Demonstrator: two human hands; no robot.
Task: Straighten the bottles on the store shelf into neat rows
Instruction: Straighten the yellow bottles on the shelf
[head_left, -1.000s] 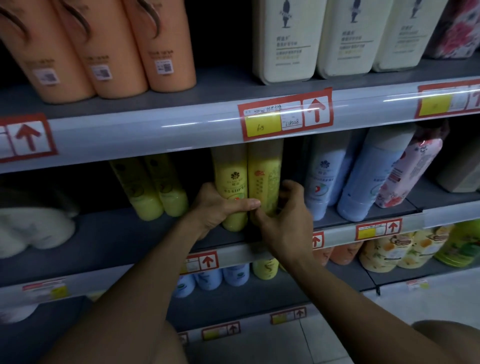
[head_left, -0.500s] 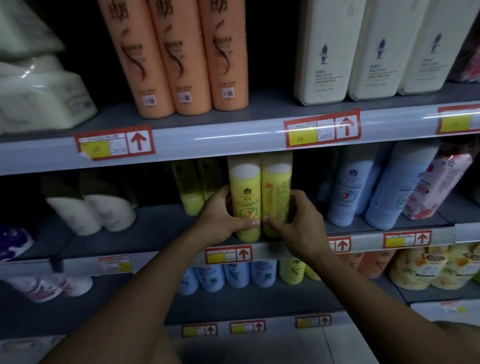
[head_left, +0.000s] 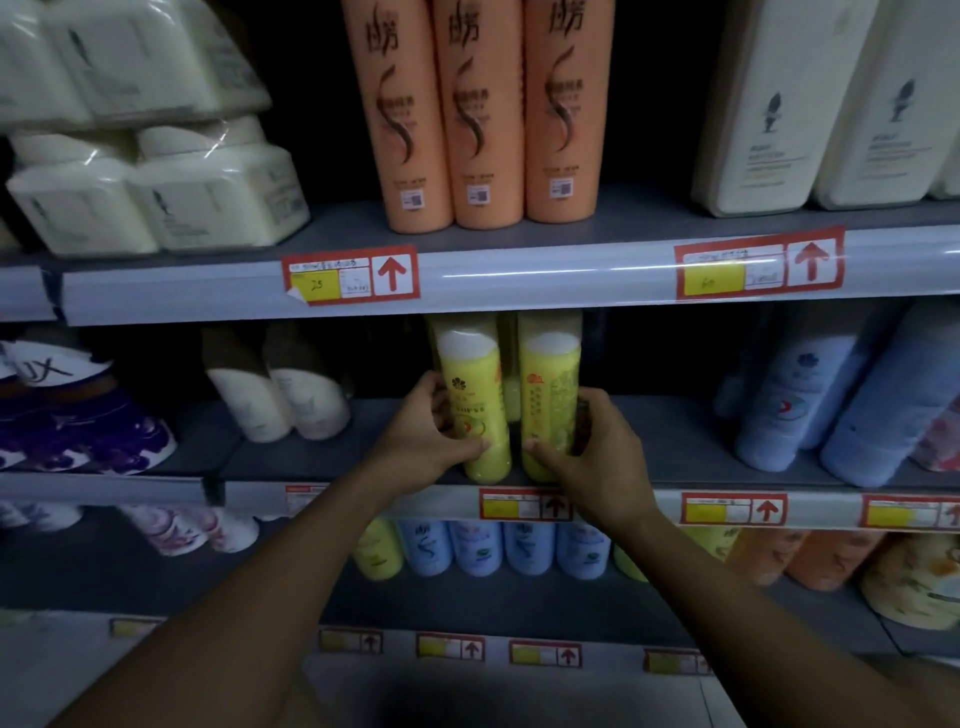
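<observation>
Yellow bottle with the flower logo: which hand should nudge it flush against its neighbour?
Left. The left hand already grips that bottle; the right hand grips the neighbouring yellow bottle.

two upright yellow bottles (head_left: 475, 410) side by side, shelf-front

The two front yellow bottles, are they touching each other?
Apart. The head view shows a dark gap between the left yellow bottle and the right yellow bottle.

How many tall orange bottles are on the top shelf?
3, side by side mid-shelf: left orange bottle, middle orange bottle, right orange bottle. More may hide in the dark behind.
</observation>
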